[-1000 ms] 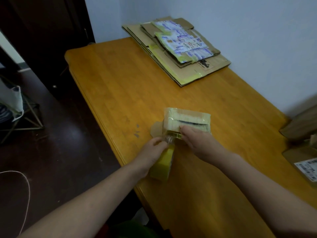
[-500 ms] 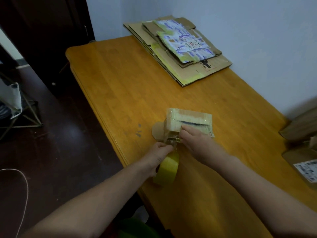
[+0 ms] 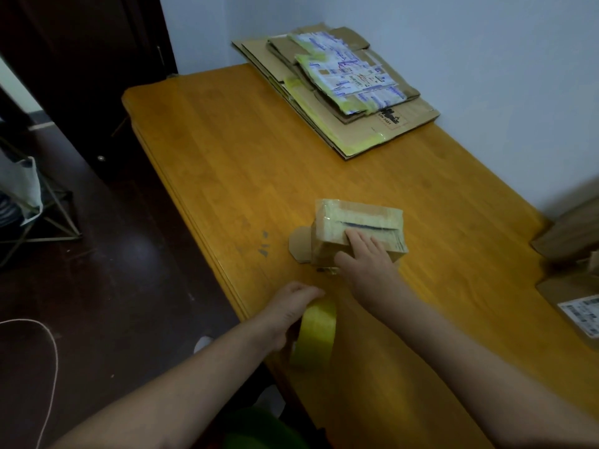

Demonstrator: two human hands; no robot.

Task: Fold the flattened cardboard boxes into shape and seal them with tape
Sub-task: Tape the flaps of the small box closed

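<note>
while the right hand (image 3: 368, 262) presses straight fingers on the small folded cardboard box (image 3: 353, 218) at centre frame, apparently pinning it to the wooden table (image 3: 227, 150), the left hand (image 3: 291, 311) grips the yellow tape roll (image 3: 316, 335) just below, likely to tension a strip for sealing.

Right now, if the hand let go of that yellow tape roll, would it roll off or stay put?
Probably it would roll: the tape roll is upright on its round edge, gripped by the left hand, close to the rim of the table. It likely feels stiff and light, being a ring with an open middle.
</note>
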